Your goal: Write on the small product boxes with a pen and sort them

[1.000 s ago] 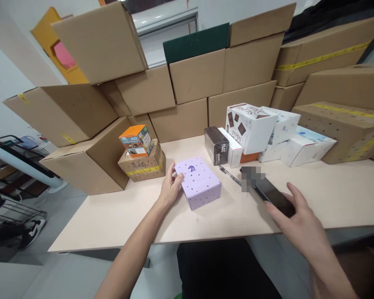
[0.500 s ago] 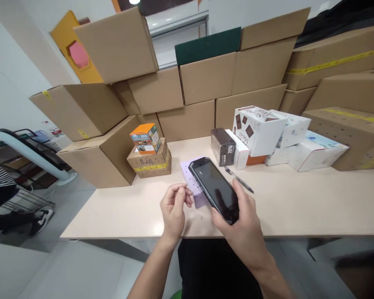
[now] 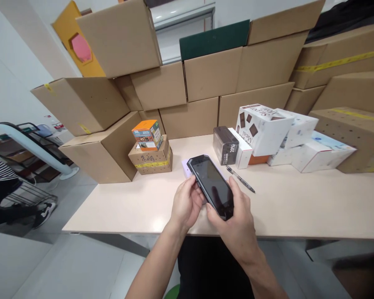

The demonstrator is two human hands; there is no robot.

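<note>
A black rugged smartphone (image 3: 212,185) with a dark screen is tilted above the table's near edge. My right hand (image 3: 237,220) is closed on its lower end, thumb and fingers at opposite sides. Along the phone's left edge, my left hand (image 3: 187,205) has its thumb against the side, and its curled fingers reach partly behind the phone. Beneath lies a lilac box (image 3: 186,167), mostly hidden by the phone and hands. A black pen (image 3: 241,179) rests on the table just right of the phone.
Behind the pen stand a dark box (image 3: 226,146) and several white boxes (image 3: 264,131). An orange box (image 3: 148,136) sits on a small taped carton (image 3: 152,160) at left. Large cartons (image 3: 202,114) wall the table's back. A person's leg and shoe (image 3: 44,214) show at far left.
My left hand has moved right and up onto the phone's left edge, from beside it. The phone, in my right hand, has shifted slightly. The view has tilted a little.
</note>
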